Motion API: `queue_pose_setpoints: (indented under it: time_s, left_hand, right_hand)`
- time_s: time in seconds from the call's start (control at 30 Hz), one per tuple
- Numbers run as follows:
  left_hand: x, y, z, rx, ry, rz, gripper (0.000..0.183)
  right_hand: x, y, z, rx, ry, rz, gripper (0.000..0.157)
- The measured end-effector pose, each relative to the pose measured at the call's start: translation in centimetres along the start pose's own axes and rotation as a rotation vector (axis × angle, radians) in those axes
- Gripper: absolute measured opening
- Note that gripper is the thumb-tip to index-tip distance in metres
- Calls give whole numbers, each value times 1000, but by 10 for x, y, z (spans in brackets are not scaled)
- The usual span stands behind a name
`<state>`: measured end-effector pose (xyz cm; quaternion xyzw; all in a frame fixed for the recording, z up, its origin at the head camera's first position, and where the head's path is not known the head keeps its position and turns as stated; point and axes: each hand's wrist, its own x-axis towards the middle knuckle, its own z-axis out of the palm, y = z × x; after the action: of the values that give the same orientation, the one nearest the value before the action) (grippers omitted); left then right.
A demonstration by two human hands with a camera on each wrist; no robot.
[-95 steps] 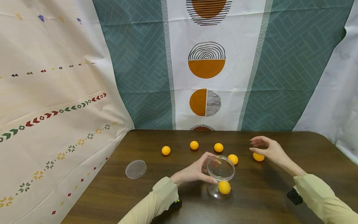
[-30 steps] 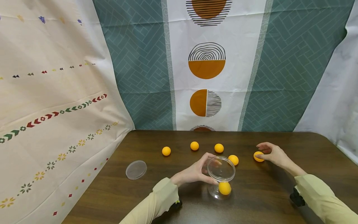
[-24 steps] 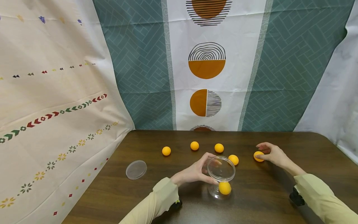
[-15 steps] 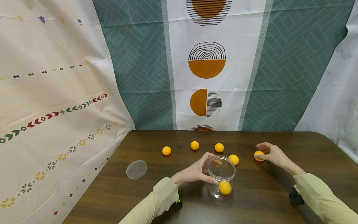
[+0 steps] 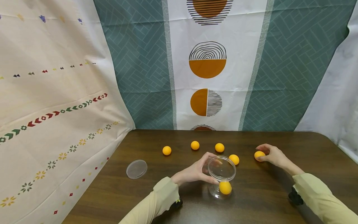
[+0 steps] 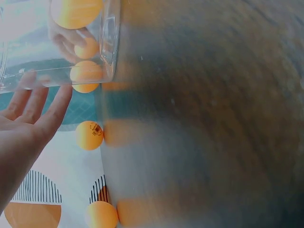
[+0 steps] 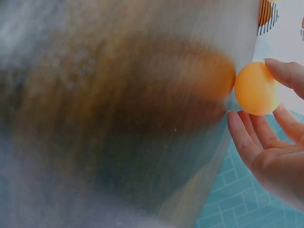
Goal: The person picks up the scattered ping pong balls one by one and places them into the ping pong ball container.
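My left hand (image 5: 195,171) holds a clear round jar (image 5: 222,177) upright on the table, thumb on the near side and fingers behind. Inside the jar, low down, sits an orange ping-pong ball (image 5: 225,188). To the right, my right hand (image 5: 275,156) has its thumb and fingers around another ping-pong ball (image 7: 256,89), which rests on the table with the thumb touching its side. In the left wrist view the fingers (image 6: 59,107) press against the jar's wall. Just behind the jar lies a further ping-pong ball (image 5: 234,159).
More ping-pong balls lie farther back: one on the left (image 5: 167,150), a ball near the middle (image 5: 195,145) and a third (image 5: 219,147). A clear round lid (image 5: 136,169) lies on the dark wooden table (image 5: 156,199) at left. Patterned cloths (image 5: 139,77) hang behind.
My right hand has come down to the ball at right, and its thumb and fingers have closed in around it. The left hand and the jar stay in place.
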<state>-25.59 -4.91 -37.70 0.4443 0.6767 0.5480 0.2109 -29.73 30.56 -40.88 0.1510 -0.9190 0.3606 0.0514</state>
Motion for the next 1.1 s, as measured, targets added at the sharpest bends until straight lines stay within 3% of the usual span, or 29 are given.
queue_pose_setpoints:
  time_s: [0.37,1.1]
  left_hand:
    - [0,-1,0,-4,0,9,64]
    - [0,-3,1,-9,6,-21,63]
  right_hand:
    - [-1,0,1,-14,-20,9,37]
    - [-1,-5,1,-6,-17,-5,37]
